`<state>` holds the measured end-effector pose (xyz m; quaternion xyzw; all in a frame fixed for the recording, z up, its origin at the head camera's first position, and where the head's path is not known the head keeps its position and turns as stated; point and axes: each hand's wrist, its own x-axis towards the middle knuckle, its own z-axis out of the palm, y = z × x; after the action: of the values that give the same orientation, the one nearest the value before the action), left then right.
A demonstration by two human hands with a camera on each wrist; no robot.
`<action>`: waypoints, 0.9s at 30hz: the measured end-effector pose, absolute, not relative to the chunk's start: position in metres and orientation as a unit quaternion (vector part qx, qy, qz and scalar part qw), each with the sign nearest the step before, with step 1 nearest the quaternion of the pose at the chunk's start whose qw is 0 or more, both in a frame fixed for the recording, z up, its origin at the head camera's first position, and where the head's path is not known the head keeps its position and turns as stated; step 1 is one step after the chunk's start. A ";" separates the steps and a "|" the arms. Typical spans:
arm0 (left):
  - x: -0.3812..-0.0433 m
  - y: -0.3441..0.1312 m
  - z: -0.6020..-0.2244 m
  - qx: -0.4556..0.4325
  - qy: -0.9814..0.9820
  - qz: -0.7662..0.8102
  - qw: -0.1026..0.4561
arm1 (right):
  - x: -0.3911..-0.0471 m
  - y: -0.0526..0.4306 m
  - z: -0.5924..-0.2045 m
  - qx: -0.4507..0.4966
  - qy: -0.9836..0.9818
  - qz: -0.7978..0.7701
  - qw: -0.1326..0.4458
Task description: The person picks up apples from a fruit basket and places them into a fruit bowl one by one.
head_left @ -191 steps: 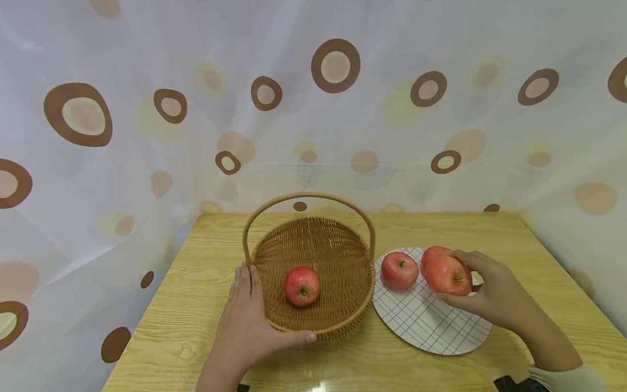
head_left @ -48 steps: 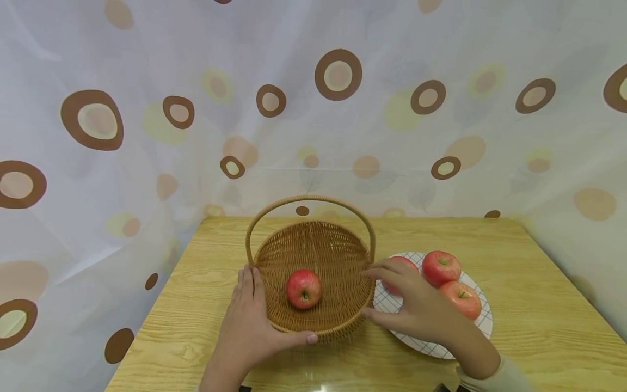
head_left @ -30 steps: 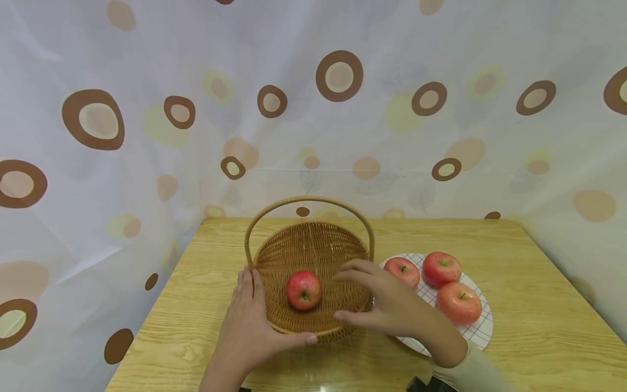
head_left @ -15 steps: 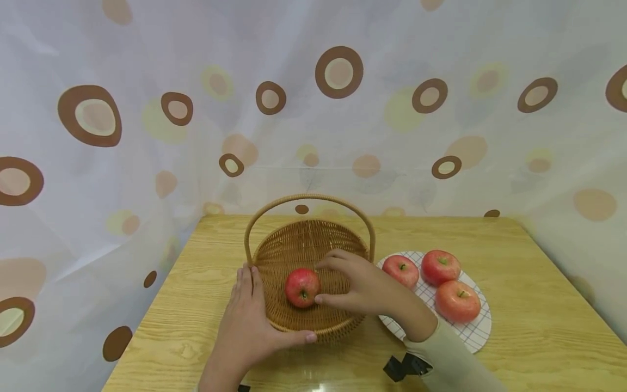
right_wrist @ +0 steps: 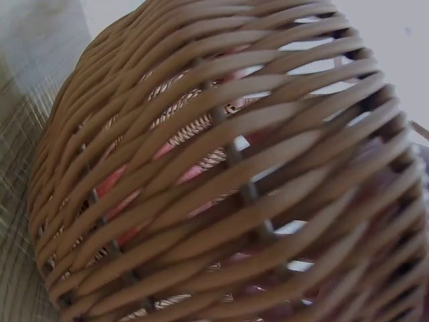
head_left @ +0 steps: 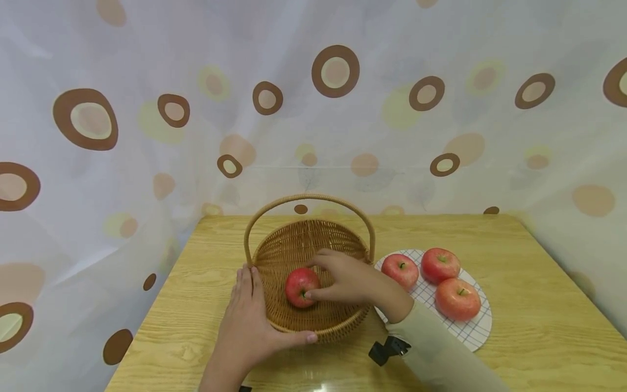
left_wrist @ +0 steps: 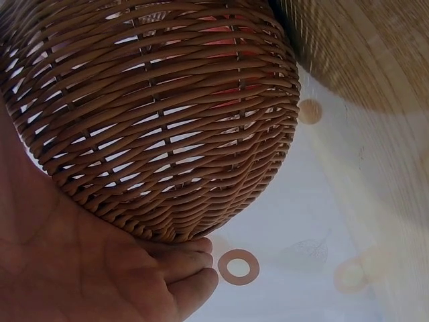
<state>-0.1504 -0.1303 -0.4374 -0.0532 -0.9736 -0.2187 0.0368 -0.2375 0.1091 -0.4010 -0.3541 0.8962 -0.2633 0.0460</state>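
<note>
A wicker basket (head_left: pixel 279 245) with a tall arched handle stands on the table, one red apple (head_left: pixel 294 286) lying inside. My left hand (head_left: pixel 247 326) holds the basket from the left and front, fingers along its side and thumb along the near rim. In the left wrist view, the palm and fingers of the left hand (left_wrist: pixel 100 275) lie against the weave. Reaching in over the right rim, my right hand (head_left: pixel 348 280) grips the apple between thumb and fingers. In the right wrist view, the basket wall (right_wrist: pixel 201 134) covers most of the apple and hand; only red patches show through.
To the right of the basket lies a white checked plate (head_left: pixel 480 329) with three apples on it: one left (head_left: pixel 398 271), one at the back (head_left: pixel 440 265) and one in front (head_left: pixel 458 299). My right forearm crosses over the plate's near left part. A patterned sheet (head_left: pixel 362 125) hangs behind the wooden table.
The third apple, in my right hand earlier, now rests on the plate. From there my right hand has moved left into the basket, onto its apple. My left hand stays on the basket.
</note>
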 end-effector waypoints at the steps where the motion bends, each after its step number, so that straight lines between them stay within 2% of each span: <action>1: -0.150 -0.130 -0.438 -0.053 -0.974 -0.219 0.037 | -0.239 0.108 -0.401 -0.352 0.898 -0.259 0.050; 19: -0.150 -0.129 -0.439 -0.051 -0.973 -0.222 0.042 | -0.256 0.090 -0.412 -0.332 0.910 -0.228 0.100; 27: -0.149 -0.128 -0.439 -0.062 -0.970 -0.228 0.067 | -0.258 0.090 -0.417 -0.331 0.905 -0.225 0.142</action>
<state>-0.1486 -0.1283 -0.4387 -0.0615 -0.9695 -0.2275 0.0672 -0.2582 0.0896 -0.4166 -0.3312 0.9053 -0.2252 0.1418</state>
